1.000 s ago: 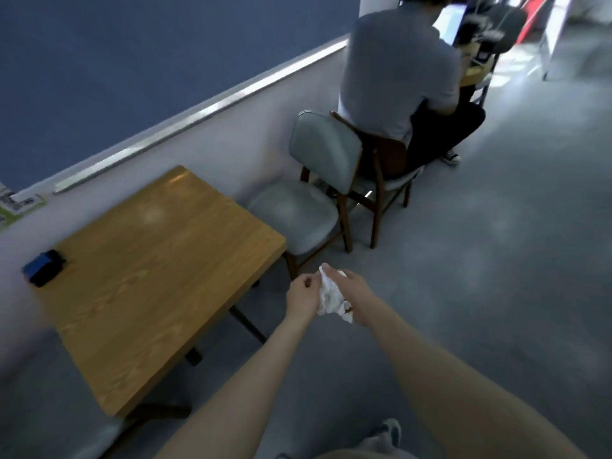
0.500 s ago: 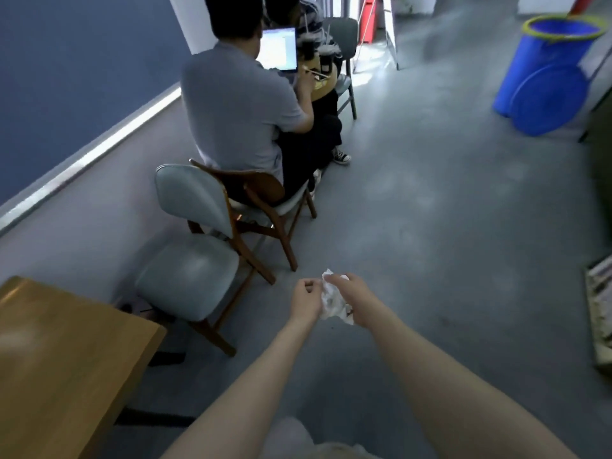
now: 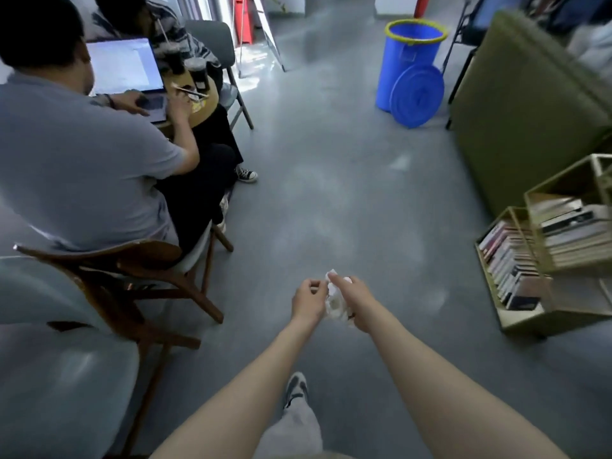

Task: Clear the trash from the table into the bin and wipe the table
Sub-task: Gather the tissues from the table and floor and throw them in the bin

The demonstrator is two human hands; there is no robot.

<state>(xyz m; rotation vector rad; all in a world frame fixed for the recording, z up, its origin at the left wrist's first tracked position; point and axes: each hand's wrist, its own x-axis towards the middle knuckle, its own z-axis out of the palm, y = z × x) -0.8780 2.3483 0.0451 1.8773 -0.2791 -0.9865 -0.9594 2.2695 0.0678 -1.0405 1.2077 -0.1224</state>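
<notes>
Two hands are out in front, carrying one wad of white tissue [image 3: 334, 301] over the grey floor. The right hand [image 3: 351, 298] has its fingers curled round the wad and grips it. The left hand [image 3: 308, 298] sits just beside it, fingers bent inward near the paper's edge; whether it pinches the tissue or merely hovers there cannot be told.

A second ago the wooden table filled the left of the view and no bin could be seen. Since then the view has swung right and forward: the table has dropped out of sight, a seated person [image 3: 82, 154] at a laptop now sits close on the left, and the blue bin [image 3: 409, 58] stands ahead and to the right, open at the top, with its lid [image 3: 416, 96] leaning against its side. The grip on the tissue looks unchanged throughout.

So the trash is off the table and on its way; the bin is well apart yet, with bare floor between. A bookshelf [image 3: 546, 256] and a green sofa [image 3: 516, 104] line the right. Dropping the wad in remains, and any wiping would mean walking back
</notes>
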